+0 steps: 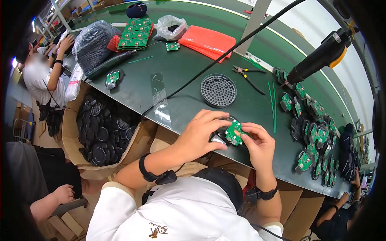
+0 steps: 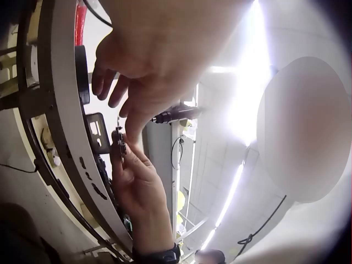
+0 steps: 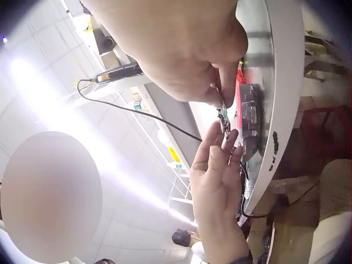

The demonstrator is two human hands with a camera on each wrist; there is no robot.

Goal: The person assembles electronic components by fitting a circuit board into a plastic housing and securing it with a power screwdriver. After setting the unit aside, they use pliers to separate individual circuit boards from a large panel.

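My right hand point(image 1: 260, 148) pinches a small green circuit board point(image 1: 234, 133) by its edge between thumb and fingertips, above the near edge of the bench. The left hand point(image 1: 200, 134) is beside it, fingers spread and relaxed, with the fingertips close to the board's left side. Between the two hands a black part with a shiny pale face point(image 1: 218, 139) shows beneath the board, partly covered by the left fingers. In the left wrist view the board point(image 2: 120, 142) appears edge-on, the left thumb right at it. A round black perforated cover point(image 1: 218, 90) lies just beyond the hands.
Many board-and-casing assemblies point(image 1: 317, 134) crowd the bench's right side, under a hanging power screwdriver point(image 1: 321, 54). Cutting pliers point(image 1: 249, 76) and green ties point(image 1: 272, 102) lie nearby. A cardboard box point(image 1: 138, 138) of black casings stands left. Stacked panels point(image 1: 136, 34) and red wrap point(image 1: 207, 39) sit behind.
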